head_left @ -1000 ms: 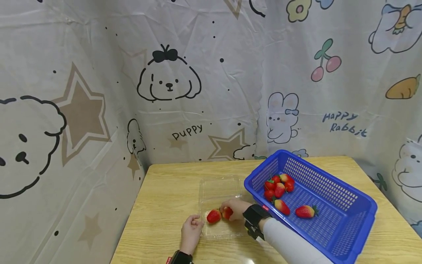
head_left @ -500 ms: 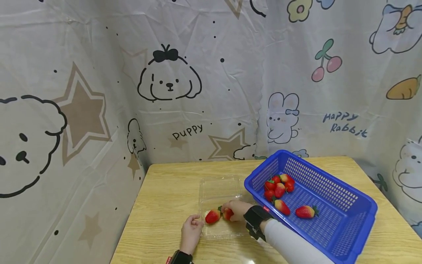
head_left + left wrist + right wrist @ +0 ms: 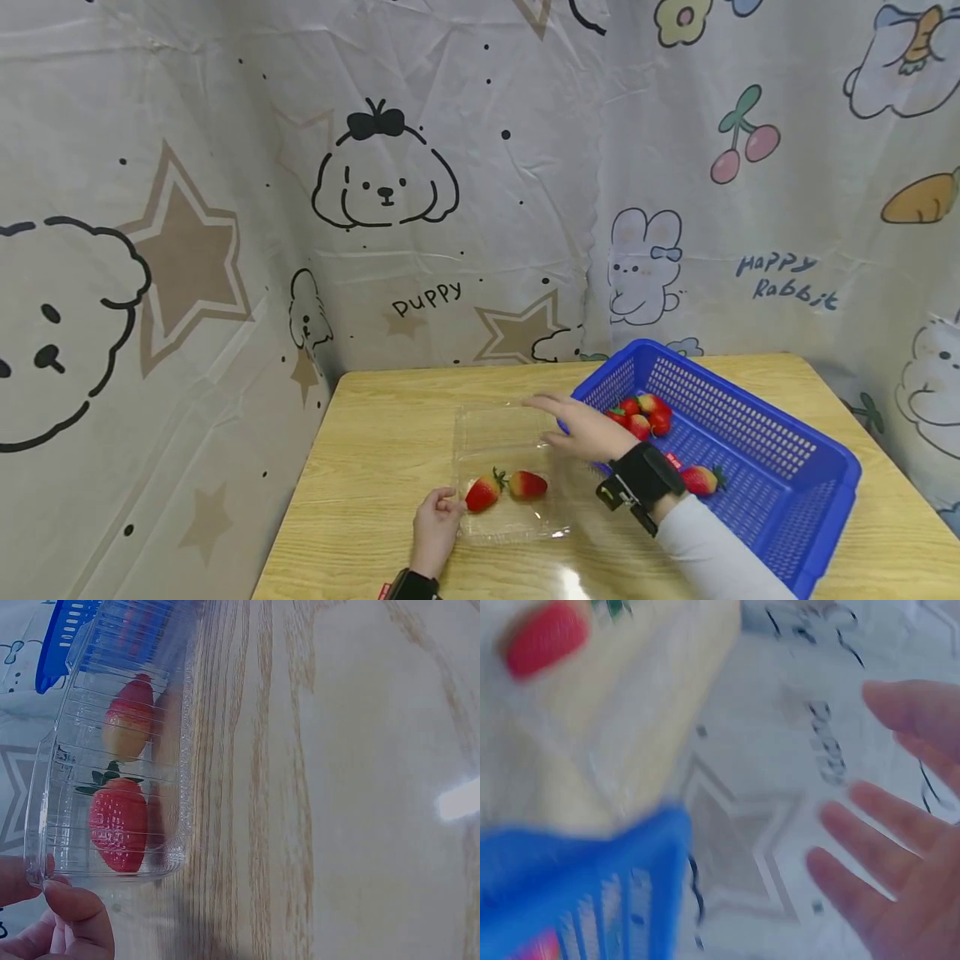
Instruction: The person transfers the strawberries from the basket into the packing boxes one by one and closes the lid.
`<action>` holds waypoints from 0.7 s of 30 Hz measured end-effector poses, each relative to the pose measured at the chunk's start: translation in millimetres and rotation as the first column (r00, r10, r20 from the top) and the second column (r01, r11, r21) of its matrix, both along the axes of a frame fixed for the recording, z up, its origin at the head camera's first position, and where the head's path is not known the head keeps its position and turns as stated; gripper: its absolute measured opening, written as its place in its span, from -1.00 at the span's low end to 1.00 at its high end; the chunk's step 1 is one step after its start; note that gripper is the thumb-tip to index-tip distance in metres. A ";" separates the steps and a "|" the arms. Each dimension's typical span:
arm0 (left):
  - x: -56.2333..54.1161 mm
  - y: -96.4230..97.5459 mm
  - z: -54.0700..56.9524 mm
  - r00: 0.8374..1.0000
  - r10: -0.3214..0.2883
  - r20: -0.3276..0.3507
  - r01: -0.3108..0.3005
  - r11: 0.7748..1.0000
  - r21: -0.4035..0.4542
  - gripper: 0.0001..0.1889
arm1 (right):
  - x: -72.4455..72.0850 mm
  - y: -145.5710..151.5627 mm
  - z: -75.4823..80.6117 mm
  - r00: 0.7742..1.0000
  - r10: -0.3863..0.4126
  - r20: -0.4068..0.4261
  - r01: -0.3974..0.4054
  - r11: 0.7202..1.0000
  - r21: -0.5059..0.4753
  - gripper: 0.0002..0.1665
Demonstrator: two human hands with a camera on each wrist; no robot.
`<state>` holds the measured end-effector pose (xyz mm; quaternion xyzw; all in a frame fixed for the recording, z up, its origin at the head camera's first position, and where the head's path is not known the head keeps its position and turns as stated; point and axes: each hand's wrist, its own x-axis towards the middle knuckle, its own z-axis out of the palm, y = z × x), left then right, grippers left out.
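Note:
A clear plastic clamshell box (image 3: 501, 521) lies unfolded on the table with two strawberries in its near half. The left strawberry (image 3: 483, 492) tilts with its leaves up and right; beside it the right strawberry (image 3: 528, 485) lies sideways, leaf ends close together. My left hand (image 3: 437, 521) pinches the box's left rim between thumb and finger, clearest in the left wrist view. Above the far right part of the box, near the basket's left corner, my right hand (image 3: 588, 427) is spread and holds nothing. It hides part of the basket and some strawberries.
The blue perforated basket (image 3: 750, 408) stands at the right of the wooden table (image 3: 360, 467). Inside it, a cluster of strawberries (image 3: 651, 408) sits at the far left and a single strawberry (image 3: 699, 480) nearer. A printed curtain (image 3: 450, 275) hangs behind the table.
My right hand has let go of the right strawberry, now lying in the box, and has moved up and right. The left strawberry shifted slightly; my left hand kept its place.

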<state>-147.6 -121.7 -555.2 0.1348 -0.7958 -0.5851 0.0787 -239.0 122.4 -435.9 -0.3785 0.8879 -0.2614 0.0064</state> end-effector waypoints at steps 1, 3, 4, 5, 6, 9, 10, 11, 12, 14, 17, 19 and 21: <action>0.0 0.0 -0.1 1.000 0.002 0.001 -0.002 1.000 0.001 -0.75 | -0.5 7.3 3.9 0.999 -0.025 -0.042 0.023 0.999 -0.026 -0.35; -0.2 0.1 -0.7 1.000 0.002 0.003 -0.002 1.000 0.010 -0.75 | -1.0 21.8 10.6 0.990 -0.082 -0.112 0.075 0.995 -0.064 -0.30; -0.3 0.0 -1.0 1.000 0.003 0.004 -0.003 1.000 0.011 -0.75 | -1.4 28.8 13.0 0.984 -0.109 -0.142 0.098 0.992 -0.079 -0.28; -0.3 -0.1 -1.6 1.000 0.005 0.005 -0.005 1.000 0.009 -0.76 | -1.8 35.4 15.5 0.978 -0.133 -0.163 0.119 0.989 -0.092 -0.26; -0.3 -0.4 -1.8 1.000 0.007 0.006 -0.007 1.000 0.010 -0.76 | -2.2 42.1 17.2 0.971 -0.159 -0.181 0.143 0.985 -0.098 -0.23; -0.4 -0.6 -2.1 1.000 0.009 0.001 -0.009 1.000 0.010 -0.75 | -1.8 62.1 21.7 0.950 -0.235 -0.207 0.218 0.970 -0.105 -0.17; -0.3 -0.7 -2.2 1.000 0.009 -0.001 -0.009 1.000 0.006 -0.75 | -1.6 68.9 21.7 0.944 -0.259 -0.206 0.242 0.965 -0.105 -0.16; -0.2 -1.0 -2.2 1.000 0.007 -0.003 -0.007 1.000 0.005 -0.75 | -1.1 75.8 21.2 0.937 -0.284 -0.201 0.270 0.958 -0.098 -0.14; -0.1 -1.2 -1.9 1.000 0.006 -0.005 -0.006 1.000 0.004 -0.75 | -0.6 82.9 20.0 0.931 -0.310 -0.192 0.297 0.950 -0.092 -0.13; 0.2 -1.3 -1.6 1.000 0.005 -0.005 -0.005 1.000 0.001 -0.75 | -0.1 96.7 15.1 0.920 -0.354 -0.167 0.346 0.935 -0.077 -0.11; 0.3 -1.6 -1.7 1.000 0.008 -0.001 -0.008 1.000 0.005 -0.75 | 0.4 116.6 3.9 0.908 -0.406 -0.108 0.403 0.914 -0.041 -0.08; 0.2 -1.7 -1.9 1.000 0.007 0.001 -0.007 1.000 0.008 -0.75 | 1.6 129.0 -5.5 0.899 -0.434 -0.067 0.434 0.901 -0.007 -0.07; 0.1 -1.9 -2.3 1.000 0.003 0.004 -0.003 1.000 0.016 -0.75 | 4.3 139.9 -14.9 0.887 -0.461 -0.029 0.461 0.886 0.040 -0.08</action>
